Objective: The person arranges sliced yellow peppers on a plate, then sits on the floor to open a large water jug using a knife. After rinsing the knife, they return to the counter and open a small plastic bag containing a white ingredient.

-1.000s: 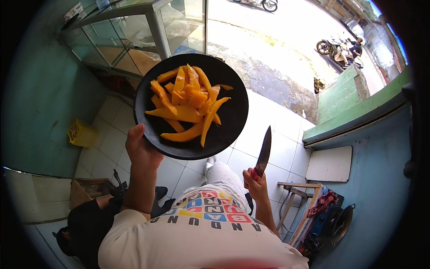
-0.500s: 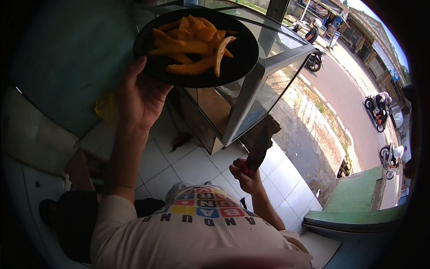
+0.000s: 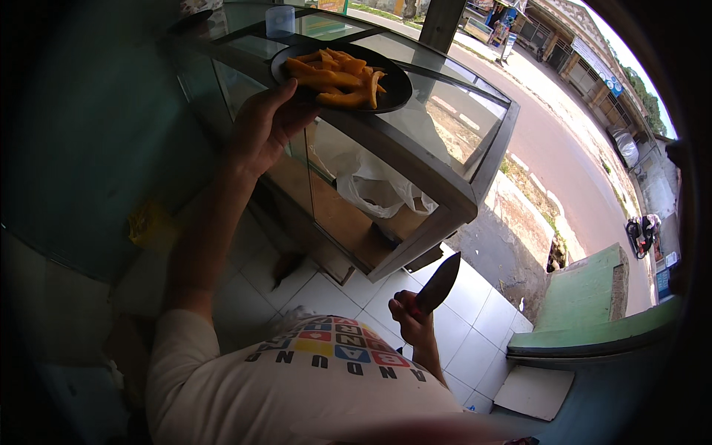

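Observation:
My left hand [image 3: 271, 130] grips the near left rim of a round black plate [image 3: 400, 90], thumb on top and fingers beneath. Orange strips of what looks like cut fruit [image 3: 341, 74] are heaped on it. The plate is over the top of a glass display case [image 3: 445, 178]; whether it touches the glass, I cannot tell. Low in front of my body, my right hand [image 3: 410, 315] is wrapped round the handle of a knife [image 3: 439, 284], its broad dark blade pointing up and to the right.
Inside the case lies a white plastic bag [image 3: 378, 189]. A clear cup [image 3: 279, 21] stands on the case top. White floor tiles [image 3: 326, 297] spread below, and a green low wall [image 3: 575, 297] is at the right. Beyond runs a street with a parked motorbike [image 3: 644, 236].
My left hand has carried the plate forward, away from me, over the display case. The knife in my right hand has tipped further right. My view has shifted, showing more of the case top.

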